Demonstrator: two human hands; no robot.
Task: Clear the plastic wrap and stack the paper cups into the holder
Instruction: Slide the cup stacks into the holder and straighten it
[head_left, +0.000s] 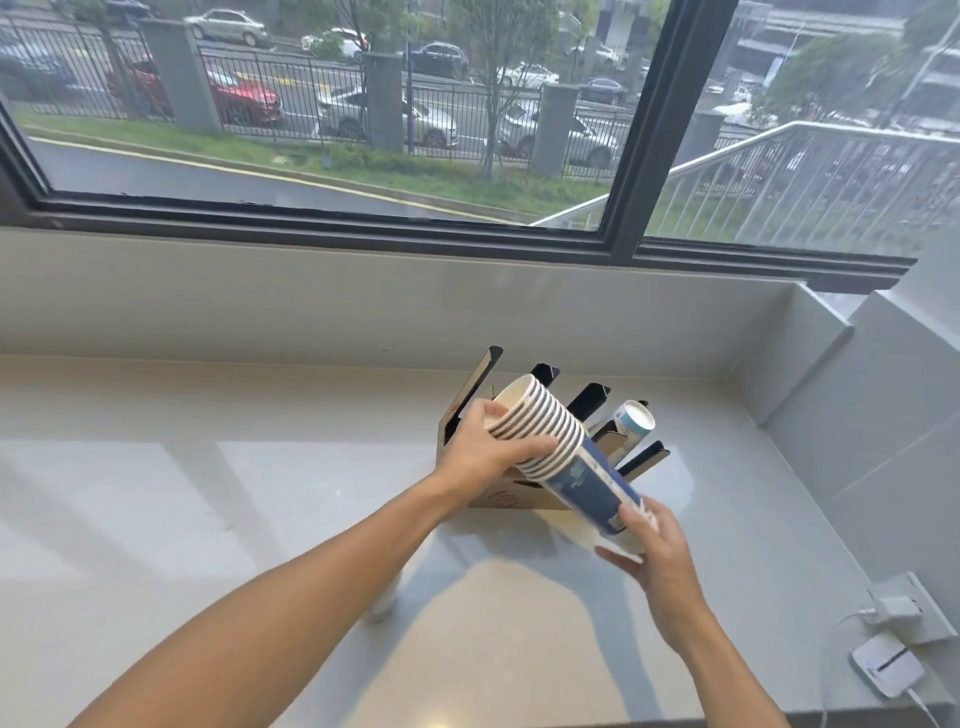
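The fingers (524, 446) of a person's left hand (480, 457) curl shut around the rim end of a stack of paper cups (558, 452), thumb over the mouth of the top cup, gripping it firmly. The right hand (657, 551) closes on the other end of the stack, its fingers wrapped under the blue-printed base, which is tilted down toward the near right of the desk (208, 519). The stack is held clear of the desk surface, slanting from upper left to lower right, white rolled rims bunched at the left-hand end. Whether any plastic wrap remains on the cups cannot be told.

Just behind the stack stands the cup holder (587, 400), a brown cardboard base with several dark slanted channels fanning up and back, set toward the far right part of the desk. One channel on the right carries a single inverted cup (634, 423), its pale round bottom facing up.

Below the left forearm, near the middle of the desk, a pale, blurred upright object (384, 603) stands on the surface; what it is cannot be made out. At the near right edge of the desk, a white charger (893, 610) sits in a wall socket, with a small white device (888, 667) and cable lying beside it. A large dark-framed window (623, 130) runs along the far edge, overlooking a fence and parked cars.
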